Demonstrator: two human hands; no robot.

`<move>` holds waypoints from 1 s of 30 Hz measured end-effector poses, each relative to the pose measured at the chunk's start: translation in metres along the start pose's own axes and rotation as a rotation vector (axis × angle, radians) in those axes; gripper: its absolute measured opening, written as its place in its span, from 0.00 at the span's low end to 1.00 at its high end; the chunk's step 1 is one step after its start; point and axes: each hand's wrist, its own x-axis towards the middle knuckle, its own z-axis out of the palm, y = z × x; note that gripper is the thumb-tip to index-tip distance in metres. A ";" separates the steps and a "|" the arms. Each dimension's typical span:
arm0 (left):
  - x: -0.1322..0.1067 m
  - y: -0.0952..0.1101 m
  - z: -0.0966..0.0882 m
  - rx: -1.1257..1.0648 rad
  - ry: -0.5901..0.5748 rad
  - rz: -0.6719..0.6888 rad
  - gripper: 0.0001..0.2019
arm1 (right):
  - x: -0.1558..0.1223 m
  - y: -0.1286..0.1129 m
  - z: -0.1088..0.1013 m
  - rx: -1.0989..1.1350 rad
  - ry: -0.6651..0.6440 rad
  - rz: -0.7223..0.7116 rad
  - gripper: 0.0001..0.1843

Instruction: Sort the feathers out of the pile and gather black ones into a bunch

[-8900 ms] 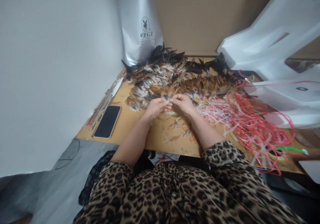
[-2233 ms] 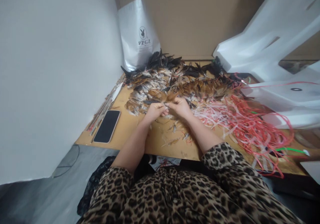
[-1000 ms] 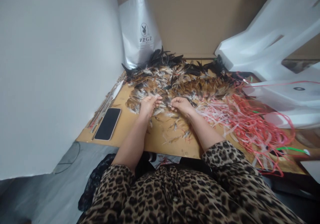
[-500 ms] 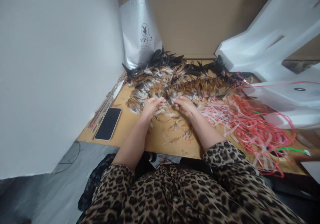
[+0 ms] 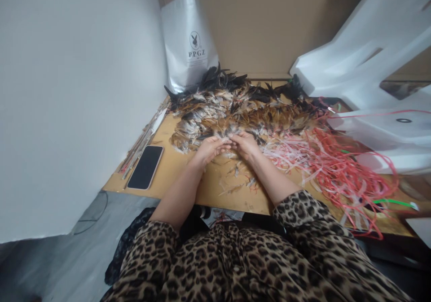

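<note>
My left hand (image 5: 213, 149) and my right hand (image 5: 245, 144) meet fingertip to fingertip over the near edge of a feather pile. Both are pinched closed on small brown-and-white feathers (image 5: 226, 133), whose fluffy ends rise above the fingers. Exactly how many feathers each hand grips is hard to make out. Just beyond lie rows of brown and white feathers (image 5: 276, 115), with black feathers (image 5: 222, 80) along the back. Loose bits of feather (image 5: 237, 183) are scattered on the table (image 5: 215, 199) below my hands.
A phone (image 5: 145, 167) lies at the left, beside thin sticks (image 5: 141, 140) along the white wall. Behind the feathers stands a silver-white bag (image 5: 188, 41). Tangled pink and white ribbons (image 5: 336, 172) cover the right side, near white plastic-like panels (image 5: 380, 136).
My hands have come together from a small gap, so the fingertips and the feathers in them now meet. Everything else on the table looks the same.
</note>
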 end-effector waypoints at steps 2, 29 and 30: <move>0.000 0.001 0.002 -0.038 0.027 -0.021 0.07 | 0.001 0.003 0.000 0.004 0.016 -0.026 0.20; -0.001 0.003 0.010 -0.124 0.164 -0.063 0.03 | 0.000 0.007 0.002 -0.423 0.145 -0.428 0.09; 0.000 0.004 0.010 -0.136 0.167 -0.067 0.04 | -0.001 0.006 0.002 -0.398 0.148 -0.416 0.10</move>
